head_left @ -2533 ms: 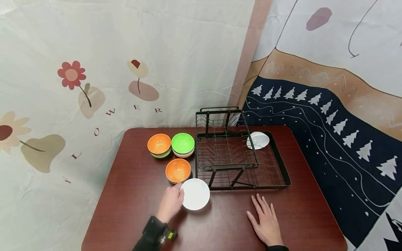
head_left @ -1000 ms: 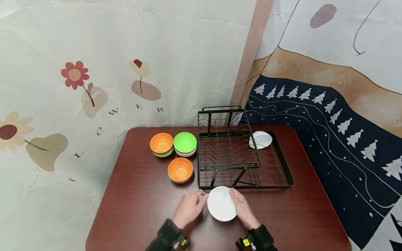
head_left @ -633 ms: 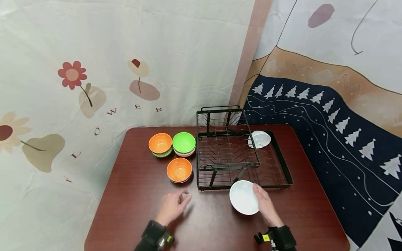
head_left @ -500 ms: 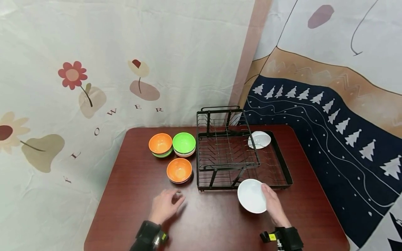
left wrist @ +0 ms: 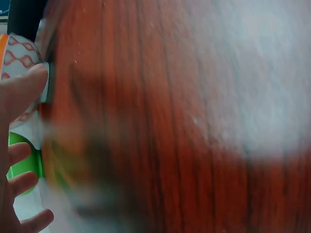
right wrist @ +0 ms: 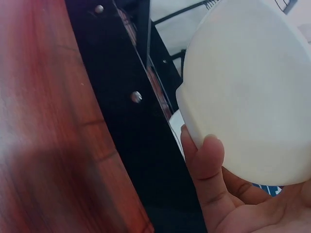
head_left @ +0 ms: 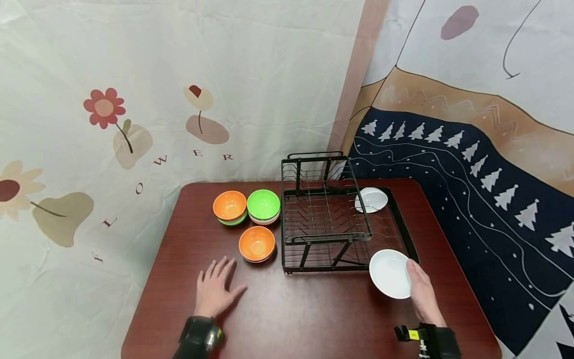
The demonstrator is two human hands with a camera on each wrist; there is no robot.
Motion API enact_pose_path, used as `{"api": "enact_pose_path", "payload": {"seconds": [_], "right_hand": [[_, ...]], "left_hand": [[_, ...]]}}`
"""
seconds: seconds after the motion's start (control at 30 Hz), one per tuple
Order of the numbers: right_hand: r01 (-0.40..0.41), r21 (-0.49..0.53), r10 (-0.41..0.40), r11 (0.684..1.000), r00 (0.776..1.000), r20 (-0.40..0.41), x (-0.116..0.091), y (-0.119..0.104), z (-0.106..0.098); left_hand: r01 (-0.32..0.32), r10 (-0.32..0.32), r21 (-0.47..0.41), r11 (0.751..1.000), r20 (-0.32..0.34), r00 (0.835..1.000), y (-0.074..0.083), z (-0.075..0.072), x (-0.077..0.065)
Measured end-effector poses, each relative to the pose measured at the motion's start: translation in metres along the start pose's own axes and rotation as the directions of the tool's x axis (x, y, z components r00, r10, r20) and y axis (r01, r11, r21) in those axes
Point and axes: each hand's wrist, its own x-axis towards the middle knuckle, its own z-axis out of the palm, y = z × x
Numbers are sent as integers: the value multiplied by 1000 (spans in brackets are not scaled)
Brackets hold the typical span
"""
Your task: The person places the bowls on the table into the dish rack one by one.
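My right hand (head_left: 423, 294) grips a white bowl (head_left: 391, 274) by its right side. The bowl hangs over the front right corner of a black two-tier dish rack (head_left: 332, 239), overlapping the rack's edge in the head view. From the right wrist, the bowl's pale surface (right wrist: 248, 97) stands tilted, with fingertips (right wrist: 210, 158) at its lower edge. My left hand (head_left: 214, 291), fingers spread and holding nothing, is low over the table at the left. Nearest to it is a stack topped by an orange bowl (head_left: 257, 243).
Behind that stack are two more, one topped by an orange bowl (head_left: 229, 205), the other by a green bowl (head_left: 263, 203). Another white bowl (head_left: 373, 199) leans in the rack's back right part. Patterned cloth (head_left: 269, 75) hangs behind the brown table (head_left: 305, 319).
The white bowl has passed from my left hand to my right, which has carried it rightward to the rack's front right corner. My left hand has drawn back left, spreading its fingers.
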Motion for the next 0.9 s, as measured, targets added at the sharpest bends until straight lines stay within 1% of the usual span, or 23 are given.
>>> {"api": "enact_pose_path", "payload": {"seconds": [0.1, 0.23, 0.33, 0.43, 0.63, 0.73, 0.83, 0.9], "right_hand": [[-1, -18, 1, 1000, 1000, -17, 1, 0, -5], [-25, -34, 24, 999, 999, -31, 3, -1, -9], [-30, -34, 29, 999, 999, -33, 6, -2, -10], [-11, -36, 10, 999, 999, -38, 12, -3, -11], [49, -87, -56, 995, 996, -75, 27, -8, -16], [98, -148, -114, 984, 988, -105, 39, -17, -17], [169, -251, -204, 953, 972, -120, 55, -30, -17], [210, -320, -255, 924, 961, -105, 67, -40, -15]], "left_hand": [[26, -26, -6, 1000, 25, 999, -3, 2, -1], [53, -53, 5, 999, 71, 996, -6, 6, -3], [61, -63, 15, 998, 94, 994, -7, 9, -2], [64, -66, 22, 998, 103, 992, -7, 11, -2], [72, -75, 25, 997, 116, 990, -7, 15, -2], [80, -82, 26, 996, 115, 990, -7, 17, -3], [85, -87, 25, 996, 104, 991, -7, 18, -3], [88, -90, 25, 996, 99, 991, -6, 18, -4]]}}
